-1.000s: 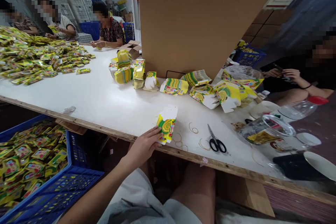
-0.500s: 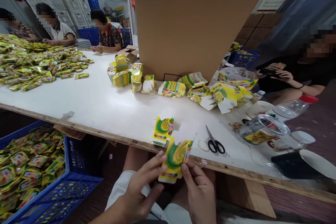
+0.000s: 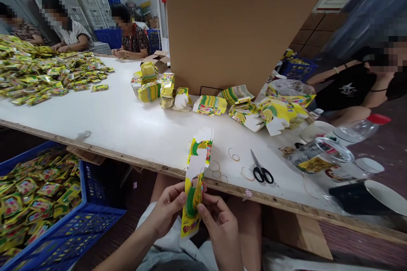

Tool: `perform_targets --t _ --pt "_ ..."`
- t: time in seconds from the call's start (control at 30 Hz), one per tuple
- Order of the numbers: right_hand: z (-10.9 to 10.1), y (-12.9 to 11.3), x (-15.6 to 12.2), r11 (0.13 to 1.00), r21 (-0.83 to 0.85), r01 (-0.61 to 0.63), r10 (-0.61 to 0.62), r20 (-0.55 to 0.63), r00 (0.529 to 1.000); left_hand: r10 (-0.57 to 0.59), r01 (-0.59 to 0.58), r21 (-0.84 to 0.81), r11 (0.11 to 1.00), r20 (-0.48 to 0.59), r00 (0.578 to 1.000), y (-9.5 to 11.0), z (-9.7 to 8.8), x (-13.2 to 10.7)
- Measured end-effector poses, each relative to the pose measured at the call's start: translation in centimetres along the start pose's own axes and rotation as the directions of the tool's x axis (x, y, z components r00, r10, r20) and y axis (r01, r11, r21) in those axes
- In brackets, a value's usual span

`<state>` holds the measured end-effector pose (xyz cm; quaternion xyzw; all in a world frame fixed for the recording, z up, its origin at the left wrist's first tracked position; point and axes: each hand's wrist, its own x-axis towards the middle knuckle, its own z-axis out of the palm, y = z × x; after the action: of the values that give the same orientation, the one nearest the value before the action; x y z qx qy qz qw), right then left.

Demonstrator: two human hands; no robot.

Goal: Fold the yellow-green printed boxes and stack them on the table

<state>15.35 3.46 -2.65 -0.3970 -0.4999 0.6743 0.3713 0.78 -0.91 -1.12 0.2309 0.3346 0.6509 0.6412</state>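
Note:
Over my lap, in front of the table edge, I hold a yellow and green printed carton (image 3: 191, 207) between both hands. My left hand (image 3: 170, 205) pinches its left side, thumb on the printed face. My right hand (image 3: 219, 220) grips the right edge with thumb and fingers. The carton stands upright, partly folded, its white flap pointing up. Just behind it a small stack of like cartons (image 3: 201, 147) lies on the white table (image 3: 104, 131). To the right of the stack are loose rubber bands (image 3: 234, 155) and black-handled scissors (image 3: 262, 172).
Bundles of flat cartons (image 3: 210, 105) line the table before a tall cardboard sheet (image 3: 235, 25). A heap of filled packs (image 3: 63, 74) lies left. Below, a blue crate (image 3: 95, 220) holds more. Jars (image 3: 321, 154) and a dark cup (image 3: 352, 199) stand right. Several people sit around.
The carton in my hands has turned edge-on and its white flap now stands up. My hands moved slightly left. The person at right raised their hands towards their head.

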Motion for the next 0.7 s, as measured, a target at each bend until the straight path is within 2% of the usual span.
perform_targets --t 0.17,0.23,0.37,0.43,0.57,0.7 --pt "0.8 0.0 -0.5 0.998 -0.055 -0.015 0.014 -0.026 1.0 0.046 -0.021 0.128 0.992 -0.195 0.98 -0.8 -0.3 0.7" --pt "0.9 0.1 -0.5 0.996 -0.085 -0.007 0.001 -0.069 0.998 0.091 -0.041 0.217 0.975 -0.228 0.969 -1.0 -0.4 0.8" --pt "0.5 0.3 -0.1 0.988 -0.148 0.043 -0.055 -0.075 0.996 0.191 -0.126 0.356 0.926 -0.153 0.97 -0.9 -0.6 0.4" --pt "0.2 0.3 0.2 0.985 -0.144 0.093 -0.102 -0.06 0.993 0.191 -0.142 0.375 0.916 -0.096 0.977 -0.6 -0.8 -0.1" --pt "-0.4 -0.4 0.5 0.984 -0.094 0.15 -0.147 0.042 0.988 0.091 -0.095 0.405 0.909 0.028 0.995 0.6 -1.4 -0.9" --pt "-1.1 -2.1 0.9 0.975 -0.147 0.167 -0.143 0.162 0.976 -0.025 -0.011 0.309 0.951 0.113 0.993 1.5 -1.4 -1.2"
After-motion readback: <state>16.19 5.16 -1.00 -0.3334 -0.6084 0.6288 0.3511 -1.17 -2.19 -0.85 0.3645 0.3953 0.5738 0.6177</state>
